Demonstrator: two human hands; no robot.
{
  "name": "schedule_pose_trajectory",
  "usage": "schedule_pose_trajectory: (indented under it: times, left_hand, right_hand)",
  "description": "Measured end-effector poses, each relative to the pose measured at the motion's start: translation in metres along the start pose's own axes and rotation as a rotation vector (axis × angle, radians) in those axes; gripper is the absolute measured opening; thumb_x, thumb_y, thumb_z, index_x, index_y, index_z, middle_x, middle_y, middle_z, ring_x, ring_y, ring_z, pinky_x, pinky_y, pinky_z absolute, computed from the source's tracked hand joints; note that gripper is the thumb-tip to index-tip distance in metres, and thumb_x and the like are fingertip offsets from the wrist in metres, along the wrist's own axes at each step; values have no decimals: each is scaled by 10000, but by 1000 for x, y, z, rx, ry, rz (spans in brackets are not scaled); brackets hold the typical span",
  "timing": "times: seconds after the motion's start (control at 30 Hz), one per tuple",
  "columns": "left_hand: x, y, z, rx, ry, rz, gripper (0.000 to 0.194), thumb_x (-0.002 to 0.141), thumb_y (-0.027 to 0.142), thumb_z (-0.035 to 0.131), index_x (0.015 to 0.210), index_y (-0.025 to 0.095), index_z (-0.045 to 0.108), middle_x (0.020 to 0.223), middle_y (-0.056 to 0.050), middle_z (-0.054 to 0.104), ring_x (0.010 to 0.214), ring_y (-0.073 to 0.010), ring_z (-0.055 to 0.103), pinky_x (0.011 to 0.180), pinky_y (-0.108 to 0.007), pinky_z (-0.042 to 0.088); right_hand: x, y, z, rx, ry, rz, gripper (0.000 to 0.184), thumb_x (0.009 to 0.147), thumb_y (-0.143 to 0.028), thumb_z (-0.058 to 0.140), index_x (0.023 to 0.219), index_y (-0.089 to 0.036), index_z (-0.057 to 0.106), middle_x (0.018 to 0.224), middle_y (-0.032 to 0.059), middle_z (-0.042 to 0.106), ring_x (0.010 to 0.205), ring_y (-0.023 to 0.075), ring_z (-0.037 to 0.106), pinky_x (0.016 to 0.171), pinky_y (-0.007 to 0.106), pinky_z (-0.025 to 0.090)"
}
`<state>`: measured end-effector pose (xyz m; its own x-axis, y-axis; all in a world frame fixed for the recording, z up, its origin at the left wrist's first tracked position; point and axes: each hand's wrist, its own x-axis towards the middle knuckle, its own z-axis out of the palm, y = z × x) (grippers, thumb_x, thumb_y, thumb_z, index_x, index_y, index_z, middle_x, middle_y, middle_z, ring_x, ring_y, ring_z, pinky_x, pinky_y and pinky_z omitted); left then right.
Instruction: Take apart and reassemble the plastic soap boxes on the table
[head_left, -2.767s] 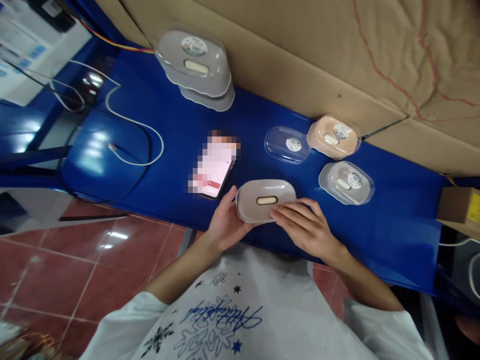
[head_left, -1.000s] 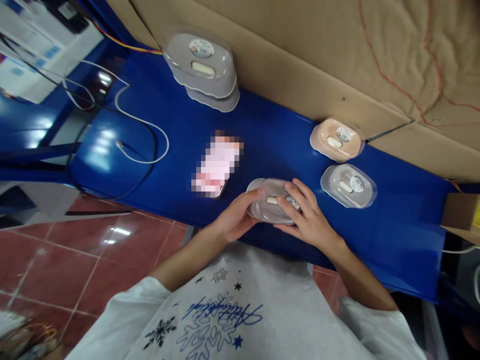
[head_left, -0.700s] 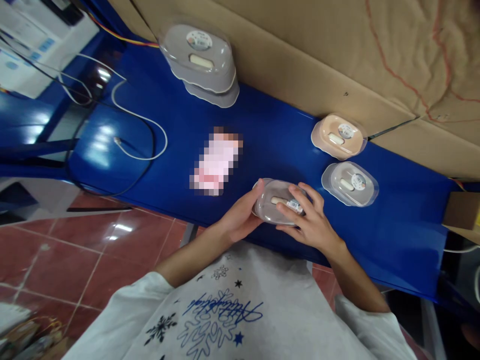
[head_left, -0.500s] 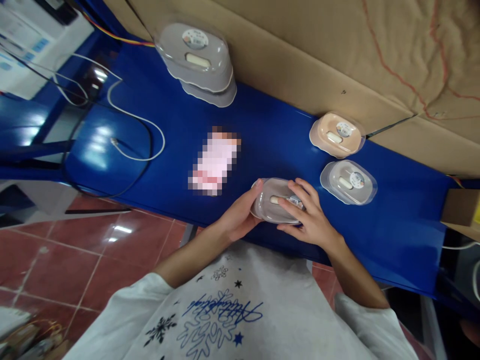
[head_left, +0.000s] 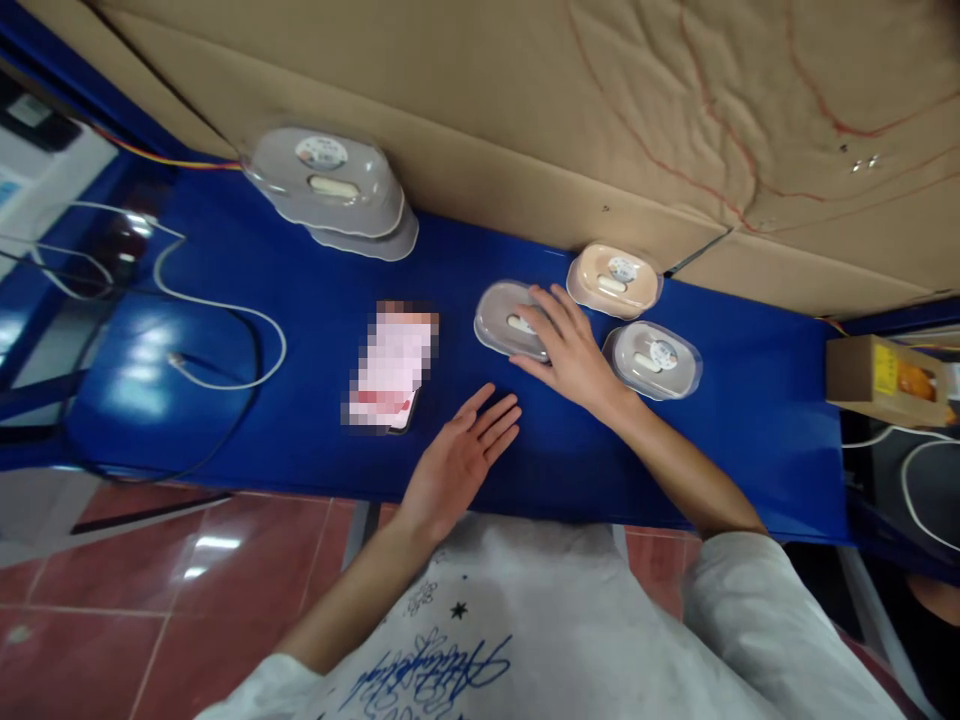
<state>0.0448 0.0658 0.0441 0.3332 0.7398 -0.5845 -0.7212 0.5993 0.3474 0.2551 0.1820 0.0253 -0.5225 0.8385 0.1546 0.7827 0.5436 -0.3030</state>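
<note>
A small grey box with a clear lid and a cream oval piece on top (head_left: 495,318) rests on the blue table. My right hand (head_left: 574,350) spans its right end, thumb on the near side and fingers over the far side, partly hiding its round label. My left hand (head_left: 457,465) is open and palm up, fingers stretched, apart from the box and just in front of it. Right of my right hand stands another grey lidded box (head_left: 645,370). A peach-coloured lidded box (head_left: 600,280) sits behind, near my right fingertips.
Larger grey lidded boxes (head_left: 360,215) are stacked at the back left against a brown cardboard wall (head_left: 465,130). A phone with a blurred-out screen (head_left: 394,365) lies left of centre. White and black cables (head_left: 259,300) loop over the left end. A carton (head_left: 855,375) stands at far right.
The grey box has moved from between both hands, near the front edge, away onto the table beside the peach box. My left hand has let go; the view has shifted.
</note>
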Motion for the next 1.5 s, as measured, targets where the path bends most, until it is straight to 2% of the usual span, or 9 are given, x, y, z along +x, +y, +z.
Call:
schedule_pose_trajectory:
  times: [0.17,0.27,0.37,0.47,0.8,0.93,1.23,1.37,1.5]
  left_hand:
    - [1,-3,-8,58,-56,-70,508,999,381,644,1460,170,647,1481,-167,683,1434,-318,605,1293,-483,353]
    - [7,-5,-9,96,-128,-109,500,997,415,651,1432,169,672,1470,-173,691,1421,-328,614,1282,-495,360]
    - [15,-11,-5,110,-190,-169,489,997,408,657,1421,166,683,1466,-177,693,1434,-339,603,1277,-506,358]
    - [24,-21,2,111,-225,-227,454,1002,343,649,1421,172,684,1474,-161,691,1457,-334,582,1284,-508,343]
    - [18,-30,1,-62,-29,-278,433,1031,516,659,1277,173,755,1182,-78,810,1072,-215,743,908,-296,578]
    - [7,-22,-9,-108,69,-306,435,1033,493,653,1309,170,745,1159,-90,809,1097,-247,742,913,-323,595]
    - [-2,-12,-10,-128,124,-253,477,1089,482,530,1388,159,714,1258,-118,781,1152,-270,721,983,-367,591]
    - [1,-16,-8,-144,90,-242,492,1080,515,549,1465,232,665,1325,-81,760,1168,-255,710,951,-338,586]
    - [2,-17,-8,-130,59,-219,493,1101,527,496,1476,249,655,1375,-64,738,1185,-235,700,915,-304,579]
  right_hand:
    - [-23,11,-45,-52,4,-23,883,1014,-527,667,1718,-290,190,1785,144,275,1677,396,184,1332,703,171]
    - [-76,32,-71,-65,43,71,876,971,-583,716,1690,-326,287,1709,143,428,1596,384,391,1287,653,319]
    - [-123,60,-80,-141,13,260,878,940,-622,738,1668,-317,353,1703,175,415,1568,462,400,1232,757,311]
    - [-144,68,-76,-120,6,305,824,956,-562,738,1657,-307,388,1683,193,413,1533,456,431,1197,699,408]
    - [-120,-41,-45,417,-161,47,939,897,-695,738,1674,-350,338,1632,154,448,1478,390,485,1177,614,493]
    - [-114,-27,-48,475,-156,15,876,954,-733,624,1684,-352,324,1659,145,450,1506,378,481,1195,585,476]
    - [-111,59,-36,-87,47,172,648,1006,-537,673,1576,-280,501,1648,180,483,1536,421,450,1218,668,388]
    - [-103,22,-33,-3,53,112,780,997,-620,646,1651,-290,378,1717,182,384,1619,440,313,1267,729,282]
    - [-100,-41,-29,304,-191,-161,950,913,-696,718,1674,-282,328,1754,171,324,1619,401,334,1267,639,391]
